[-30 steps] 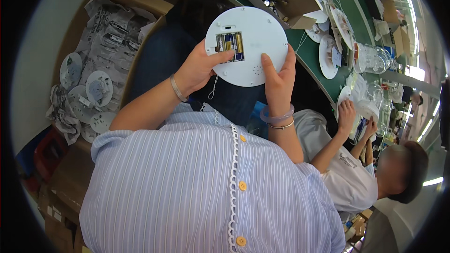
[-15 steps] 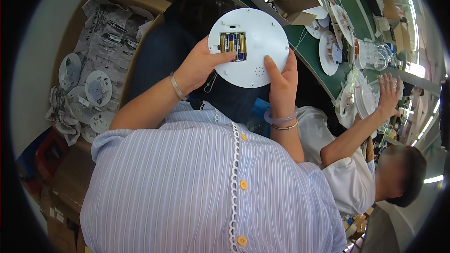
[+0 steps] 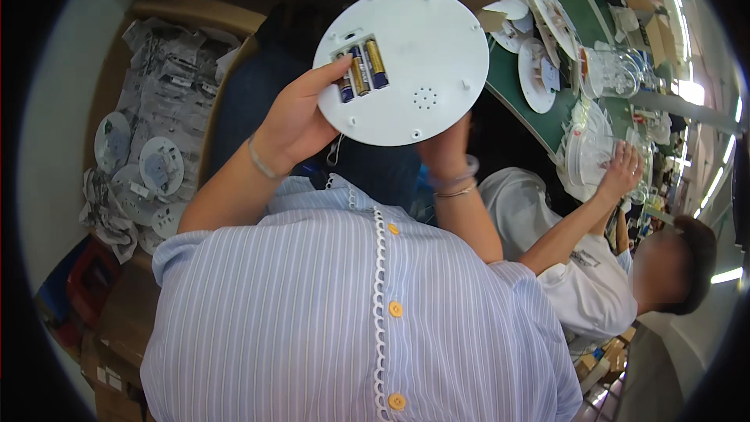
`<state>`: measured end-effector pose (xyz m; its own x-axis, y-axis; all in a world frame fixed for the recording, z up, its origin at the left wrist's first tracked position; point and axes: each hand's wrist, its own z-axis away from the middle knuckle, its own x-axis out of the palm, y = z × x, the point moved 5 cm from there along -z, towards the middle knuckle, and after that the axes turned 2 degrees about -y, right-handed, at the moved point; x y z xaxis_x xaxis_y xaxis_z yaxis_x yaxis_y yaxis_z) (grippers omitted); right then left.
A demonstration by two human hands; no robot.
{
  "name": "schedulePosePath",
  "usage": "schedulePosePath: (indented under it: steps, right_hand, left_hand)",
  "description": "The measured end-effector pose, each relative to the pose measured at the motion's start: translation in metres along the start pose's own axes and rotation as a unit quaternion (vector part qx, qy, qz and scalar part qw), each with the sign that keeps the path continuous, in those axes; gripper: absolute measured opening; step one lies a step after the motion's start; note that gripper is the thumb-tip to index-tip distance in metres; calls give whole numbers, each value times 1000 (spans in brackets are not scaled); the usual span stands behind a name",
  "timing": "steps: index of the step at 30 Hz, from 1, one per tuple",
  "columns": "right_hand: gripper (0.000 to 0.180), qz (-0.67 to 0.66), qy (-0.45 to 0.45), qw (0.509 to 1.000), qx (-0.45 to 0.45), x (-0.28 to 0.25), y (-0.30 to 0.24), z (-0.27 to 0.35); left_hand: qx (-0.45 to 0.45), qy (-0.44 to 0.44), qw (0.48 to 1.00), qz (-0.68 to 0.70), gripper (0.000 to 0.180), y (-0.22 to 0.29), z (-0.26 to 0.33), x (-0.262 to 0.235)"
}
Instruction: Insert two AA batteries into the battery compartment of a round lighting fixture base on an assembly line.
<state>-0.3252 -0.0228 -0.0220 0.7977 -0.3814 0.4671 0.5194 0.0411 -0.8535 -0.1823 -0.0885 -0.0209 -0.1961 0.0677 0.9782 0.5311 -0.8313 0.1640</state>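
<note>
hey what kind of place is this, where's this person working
Most likely a small-electronics assembly line. The left hand presses batteries into a round white disc, more such discs lie on the long green bench, a box of bagged discs stands alongside, and a co-worker works nearby.

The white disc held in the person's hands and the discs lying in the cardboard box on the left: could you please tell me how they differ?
The held white disc is bare, while the boxed discs lie in clear plastic bags. The held disc shows an open compartment with batteries in it; no batteries can be made out on the boxed discs. The left hand and right hand hold the held disc up; the boxed discs lie piled in the cardboard box. Both are round and white.
</note>
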Motion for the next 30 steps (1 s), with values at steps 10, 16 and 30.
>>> schedulePosePath:
  steps: [10,16,30]
  right_hand:
    - [17,101,-364,901,215,59,32,39]
    - [18,65,-354,917,173,54,7,45]
    - [16,-41,-294,938,180,78,-14,34]
  left_hand:
    - [186,-47,981,-15,33,53,22,28]
    - [259,-96,959,-69,36,75,47,45]
    - [753,-146,555,-320,30,54,118,111]
